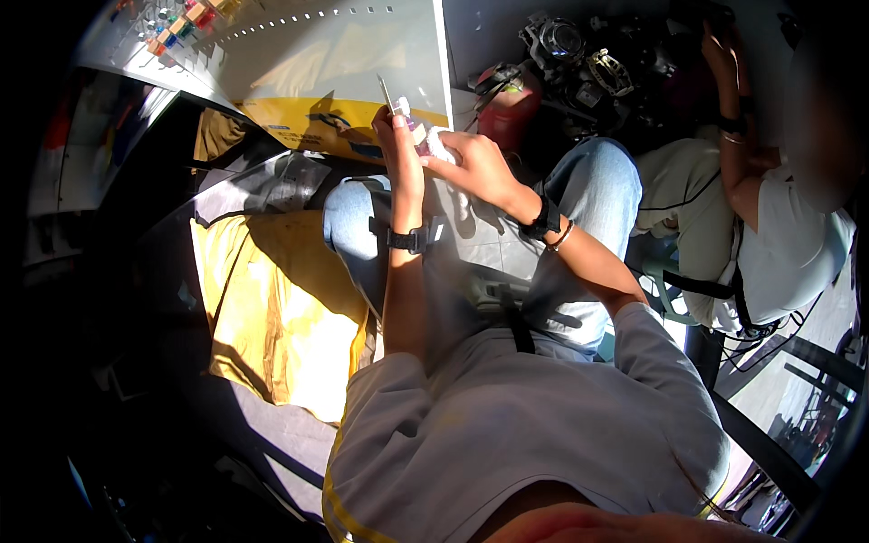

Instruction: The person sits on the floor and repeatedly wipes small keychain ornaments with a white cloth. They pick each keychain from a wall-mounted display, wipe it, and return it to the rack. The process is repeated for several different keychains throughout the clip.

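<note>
My left hand is raised in front of my knees, fingers closed around a small purple piece with a tan block on it. From the same grip a thin pointed metal tool sticks up; its exact kind is unclear. My right hand meets the piece from the right, thumb and fingers pinching a white cloth-like wad against it. White knitted material hangs below, possibly part of the same cloth. Fingers hide much of the piece.
A grey panel with a yellow printed band stands ahead, with several coloured pieces at its upper left. Yellow cloth lies left of my legs. A co-worker sits at right near dark mechanical parts and a red rounded object.
</note>
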Demonstrator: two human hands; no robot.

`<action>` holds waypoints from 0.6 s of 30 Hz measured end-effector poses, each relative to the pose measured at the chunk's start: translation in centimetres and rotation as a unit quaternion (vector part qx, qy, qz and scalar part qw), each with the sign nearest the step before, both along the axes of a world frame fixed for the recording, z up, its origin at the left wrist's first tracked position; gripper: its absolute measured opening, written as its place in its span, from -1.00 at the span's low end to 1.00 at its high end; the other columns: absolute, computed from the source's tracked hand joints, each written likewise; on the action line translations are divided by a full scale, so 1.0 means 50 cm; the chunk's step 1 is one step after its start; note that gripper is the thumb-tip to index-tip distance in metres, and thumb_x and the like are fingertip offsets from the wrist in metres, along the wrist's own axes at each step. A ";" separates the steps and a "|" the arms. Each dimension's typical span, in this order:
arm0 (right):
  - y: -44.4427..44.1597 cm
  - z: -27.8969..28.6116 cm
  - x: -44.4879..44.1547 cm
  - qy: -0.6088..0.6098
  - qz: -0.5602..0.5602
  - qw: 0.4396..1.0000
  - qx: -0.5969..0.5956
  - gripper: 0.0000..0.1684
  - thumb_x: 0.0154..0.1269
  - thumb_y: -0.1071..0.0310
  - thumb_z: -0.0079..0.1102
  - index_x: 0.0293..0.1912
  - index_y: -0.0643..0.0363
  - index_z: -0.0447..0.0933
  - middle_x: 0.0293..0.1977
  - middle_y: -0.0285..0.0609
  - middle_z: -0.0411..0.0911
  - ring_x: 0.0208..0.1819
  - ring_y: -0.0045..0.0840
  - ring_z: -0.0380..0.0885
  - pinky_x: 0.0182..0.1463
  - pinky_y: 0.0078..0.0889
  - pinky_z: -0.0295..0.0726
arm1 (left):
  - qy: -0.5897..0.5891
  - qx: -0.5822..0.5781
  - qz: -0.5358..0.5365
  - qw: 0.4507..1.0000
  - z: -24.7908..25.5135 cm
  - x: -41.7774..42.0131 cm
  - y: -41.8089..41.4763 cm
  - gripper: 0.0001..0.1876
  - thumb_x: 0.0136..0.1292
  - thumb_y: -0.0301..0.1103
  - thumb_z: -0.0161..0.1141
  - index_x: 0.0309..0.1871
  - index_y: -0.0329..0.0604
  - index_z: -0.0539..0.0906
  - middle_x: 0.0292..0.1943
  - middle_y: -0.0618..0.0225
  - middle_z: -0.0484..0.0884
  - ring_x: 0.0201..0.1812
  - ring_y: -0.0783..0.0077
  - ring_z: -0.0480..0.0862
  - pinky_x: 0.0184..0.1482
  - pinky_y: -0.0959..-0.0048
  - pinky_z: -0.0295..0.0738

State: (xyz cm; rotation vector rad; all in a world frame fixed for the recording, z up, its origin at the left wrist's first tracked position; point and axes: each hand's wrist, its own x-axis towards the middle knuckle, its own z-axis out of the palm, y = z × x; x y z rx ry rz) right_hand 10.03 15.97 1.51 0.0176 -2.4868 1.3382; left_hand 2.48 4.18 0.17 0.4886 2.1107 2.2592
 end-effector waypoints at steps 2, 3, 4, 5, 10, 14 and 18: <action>-0.003 0.005 0.002 0.022 -0.007 1.000 0.003 -0.58 0.16 0.05 0.33 -0.28 0.26 0.58 -0.52 0.04 0.51 -0.50 -0.09 0.51 -0.42 -0.23 0.47 | 0.003 0.031 0.006 0.999 -0.002 0.001 0.001 -0.32 0.47 0.15 -0.23 0.33 -0.34 0.17 0.22 0.08 0.28 0.20 0.26 0.34 0.25 0.33 0.21; -0.005 0.006 0.003 0.033 -0.011 0.999 0.005 -0.58 0.16 0.05 0.34 -0.29 0.26 0.58 -0.52 0.04 0.51 -0.51 -0.10 0.50 -0.42 -0.23 0.46 | -0.011 0.041 0.000 0.999 -0.004 0.000 0.000 -0.32 0.47 0.15 -0.23 0.33 -0.34 0.17 0.22 0.08 0.28 0.21 0.26 0.33 0.26 0.33 0.20; -0.005 0.006 0.003 0.042 -0.014 0.999 0.002 -0.56 0.16 0.02 0.33 -0.30 0.26 0.58 -0.54 0.02 0.50 -0.52 -0.11 0.51 -0.43 -0.21 0.44 | -0.024 0.051 -0.006 0.998 -0.005 -0.002 -0.003 -0.32 0.47 0.15 -0.24 0.34 -0.33 0.17 0.22 0.08 0.28 0.21 0.26 0.33 0.26 0.33 0.20; -0.006 0.005 0.003 0.051 -0.017 0.999 -0.001 -0.54 0.16 -0.01 0.32 -0.31 0.25 0.57 -0.56 0.01 0.50 -0.52 -0.12 0.51 -0.44 -0.19 0.42 | -0.038 0.062 -0.012 0.997 -0.006 -0.003 -0.004 -0.32 0.47 0.15 -0.24 0.34 -0.33 0.17 0.22 0.08 0.27 0.21 0.26 0.33 0.26 0.33 0.19; -0.005 0.013 0.005 0.063 -0.013 0.998 -0.007 -0.59 0.14 0.09 0.37 -0.31 0.28 0.55 -0.52 0.02 0.48 -0.53 -0.12 0.47 -0.45 -0.24 0.44 | 0.013 0.059 0.002 0.998 0.028 0.011 -0.002 -0.40 0.45 0.03 -0.10 0.31 -0.33 0.24 0.17 0.10 0.35 0.19 0.26 0.36 0.25 0.32 0.22; -0.006 0.010 0.005 0.091 -0.012 0.996 -0.004 -0.62 0.11 0.16 0.39 -0.31 0.29 0.53 -0.52 0.00 0.46 -0.54 -0.17 0.47 -0.46 -0.28 0.43 | 0.160 -0.046 0.049 0.985 0.017 0.007 -0.006 -0.52 0.42 -0.17 0.05 0.26 -0.28 0.30 -0.10 0.29 0.47 -0.11 0.50 0.48 -0.04 0.47 0.40; -0.003 0.011 0.006 0.093 -0.015 0.995 -0.016 -0.60 0.10 0.10 0.38 -0.28 0.26 0.56 -0.54 -0.02 0.50 -0.51 -0.17 0.51 -0.45 -0.24 0.42 | 0.102 -0.036 0.035 0.994 0.039 0.021 0.001 -0.53 0.44 -0.15 0.00 0.25 -0.31 0.32 -0.06 0.22 0.49 -0.07 0.43 0.48 -0.01 0.43 0.40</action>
